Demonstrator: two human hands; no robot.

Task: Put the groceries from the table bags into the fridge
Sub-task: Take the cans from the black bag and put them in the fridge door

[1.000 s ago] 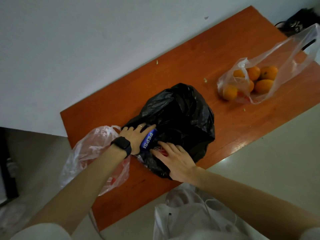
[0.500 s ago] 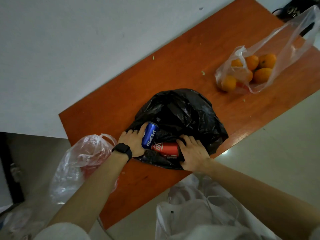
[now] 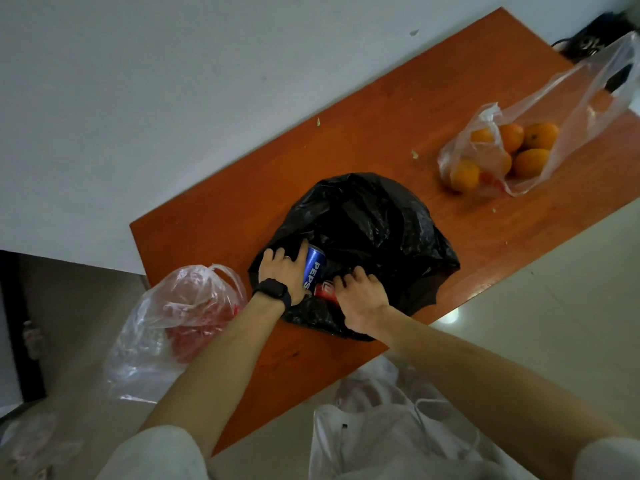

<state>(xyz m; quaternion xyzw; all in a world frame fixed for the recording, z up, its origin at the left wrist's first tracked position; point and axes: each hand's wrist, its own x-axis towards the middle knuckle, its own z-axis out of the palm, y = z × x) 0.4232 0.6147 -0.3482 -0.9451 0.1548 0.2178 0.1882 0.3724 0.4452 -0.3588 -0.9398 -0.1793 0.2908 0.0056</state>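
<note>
A black plastic bag [image 3: 374, 230] lies in the middle of the orange-brown table [image 3: 381, 116]. At its near mouth lie a blue Pepsi can [image 3: 314, 268] and a red can [image 3: 325, 291], the red one mostly covered. My left hand [image 3: 282, 271], with a black watch on the wrist, wraps around the blue can from the left. My right hand [image 3: 360, 297] lies over the red can with its fingers curled down around it.
A clear bag of oranges [image 3: 502, 154] sits on the table's far right. A clear bag with red contents [image 3: 180, 317] hangs over the table's left corner. A white bag [image 3: 398, 438] lies below the near edge. White wall runs behind the table.
My right hand has slid left over the red can, hiding most of it. My left hand keeps its hold on the blue can. The view has shifted slightly.
</note>
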